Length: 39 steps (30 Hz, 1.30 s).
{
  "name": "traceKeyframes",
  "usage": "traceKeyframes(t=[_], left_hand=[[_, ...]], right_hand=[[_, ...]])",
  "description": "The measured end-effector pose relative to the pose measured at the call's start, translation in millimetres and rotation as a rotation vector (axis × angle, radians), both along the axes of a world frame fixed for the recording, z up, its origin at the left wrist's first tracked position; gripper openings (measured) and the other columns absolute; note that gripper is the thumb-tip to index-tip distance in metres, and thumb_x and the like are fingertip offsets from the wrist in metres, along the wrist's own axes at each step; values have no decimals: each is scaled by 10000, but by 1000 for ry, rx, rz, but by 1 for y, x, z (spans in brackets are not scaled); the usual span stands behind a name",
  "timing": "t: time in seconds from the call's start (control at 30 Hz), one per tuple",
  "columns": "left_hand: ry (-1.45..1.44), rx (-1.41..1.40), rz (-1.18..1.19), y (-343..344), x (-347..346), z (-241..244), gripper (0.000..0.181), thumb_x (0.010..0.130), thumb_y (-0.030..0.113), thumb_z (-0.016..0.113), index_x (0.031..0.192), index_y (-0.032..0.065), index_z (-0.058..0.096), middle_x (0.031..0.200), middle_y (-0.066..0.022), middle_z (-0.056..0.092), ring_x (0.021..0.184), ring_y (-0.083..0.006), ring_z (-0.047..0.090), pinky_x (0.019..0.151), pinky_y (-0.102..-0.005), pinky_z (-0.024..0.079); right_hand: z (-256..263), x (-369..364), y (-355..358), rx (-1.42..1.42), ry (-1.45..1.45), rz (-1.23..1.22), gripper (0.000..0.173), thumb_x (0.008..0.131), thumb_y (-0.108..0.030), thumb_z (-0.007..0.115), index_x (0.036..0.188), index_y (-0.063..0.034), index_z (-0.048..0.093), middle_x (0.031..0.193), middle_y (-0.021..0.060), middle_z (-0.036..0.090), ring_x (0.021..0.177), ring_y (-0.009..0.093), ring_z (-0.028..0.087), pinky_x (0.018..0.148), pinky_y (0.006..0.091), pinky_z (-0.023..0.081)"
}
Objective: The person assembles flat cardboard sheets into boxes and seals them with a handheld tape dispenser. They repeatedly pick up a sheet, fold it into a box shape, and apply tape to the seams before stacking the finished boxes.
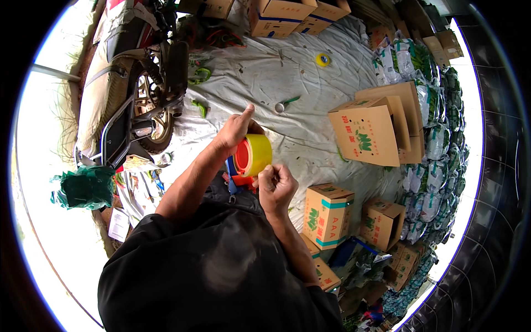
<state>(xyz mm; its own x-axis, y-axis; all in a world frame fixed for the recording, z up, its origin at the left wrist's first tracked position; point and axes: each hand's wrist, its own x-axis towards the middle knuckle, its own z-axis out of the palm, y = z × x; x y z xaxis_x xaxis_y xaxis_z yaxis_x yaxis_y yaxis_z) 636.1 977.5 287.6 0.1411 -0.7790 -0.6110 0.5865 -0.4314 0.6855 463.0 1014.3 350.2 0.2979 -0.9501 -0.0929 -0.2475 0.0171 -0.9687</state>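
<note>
A yellow roll of packing tape (pixel 261 154) sits on a red and blue tape dispenser (pixel 242 180) in front of my torso. My left hand (pixel 238 128) is at the upper left side of the roll, its thumb pointing up and its other fingers mostly hidden behind the roll. Close by the lower right edge of the tape, my right hand (pixel 276 186) has its fingers curled, thumb and forefinger pinched near the roll's edge. Whether a tape end lies between them cannot be made out.
Open cardboard cartons (pixel 367 135) stand at the right, beside stacked bagged green produce (pixel 437 143). A taped carton (pixel 327 216) is at the lower right. A motorcycle (pixel 143 89) is at the left. Another yellow tape roll (pixel 322 59) lies on the pale ground sheet (pixel 265 79).
</note>
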Motion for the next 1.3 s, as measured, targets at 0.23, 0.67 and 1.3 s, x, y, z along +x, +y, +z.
traceKeyframes(t=[0.23,0.67,1.3], left_hand=[[230,75,34,-2,1,-14,740,1012,603,401,806,-50,682,718,-128,667,614,-207,621,617,-314,517],[725,13,136,18,30,-78,686,1006,592,355,873,-7,662,768,-199,635,722,-370,626,728,-497,512],[575,-91,793,24,101,-49,719,982,635,284,1094,3,606,932,-191,655,920,-402,615,863,-567,479]], right_hand=[[-10,-5,1,-64,8,-39,153,916,-56,636,790,7,576,588,-8,583,525,27,539,481,205,415],[-18,-14,6,-159,122,-103,176,876,-50,673,749,14,569,563,-22,497,536,29,428,494,226,397],[22,-47,-16,-261,-155,-338,142,948,-54,499,821,1,530,609,80,624,621,186,663,690,334,567]])
